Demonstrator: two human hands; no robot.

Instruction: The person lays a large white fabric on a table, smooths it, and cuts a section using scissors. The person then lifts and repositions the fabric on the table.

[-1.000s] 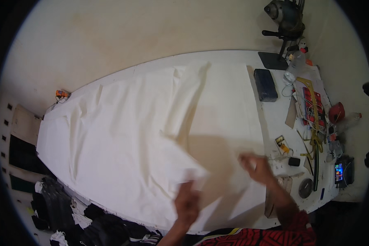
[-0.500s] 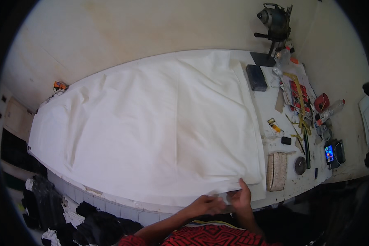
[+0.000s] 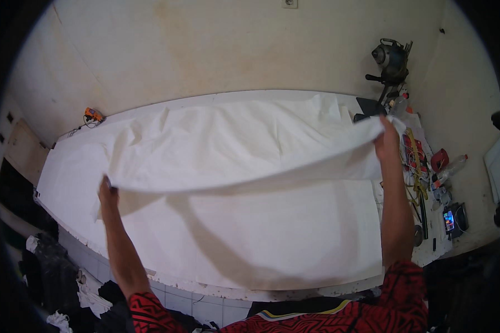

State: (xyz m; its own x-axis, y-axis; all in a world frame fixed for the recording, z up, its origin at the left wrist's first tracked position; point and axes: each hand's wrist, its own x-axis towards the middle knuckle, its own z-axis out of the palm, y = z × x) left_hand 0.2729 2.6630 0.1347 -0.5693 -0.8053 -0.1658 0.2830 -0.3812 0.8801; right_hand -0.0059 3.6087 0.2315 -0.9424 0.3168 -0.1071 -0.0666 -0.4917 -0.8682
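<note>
A large white cloth point(image 3: 222, 150) spreads over the table, its near edge raised between my outstretched arms. My left hand point(image 3: 109, 190) grips that edge at the left, fingers closed on it. At the right, my right hand point(image 3: 387, 136) pinches the other end, held higher and farther out. The lifted edge sags between the two hands and throws a shadow onto a flat white layer point(image 3: 294, 233) lying beneath. Folds and wrinkles run across the far part of the cloth.
A cutting machine point(image 3: 391, 61) stands at the far right corner. Along the right side lie a yellow tape measure point(image 3: 414, 150), a plastic bottle point(image 3: 453, 166) and a lit phone point(image 3: 450, 220). An orange device point(image 3: 93, 115) sits far left. Dark fabric point(image 3: 50, 266) is heaped below the table's left.
Both hands were together at the near right edge. They have moved apart and forward, lifting the cloth's near edge away from me and uncovering the layer beneath. The view has shifted slightly.
</note>
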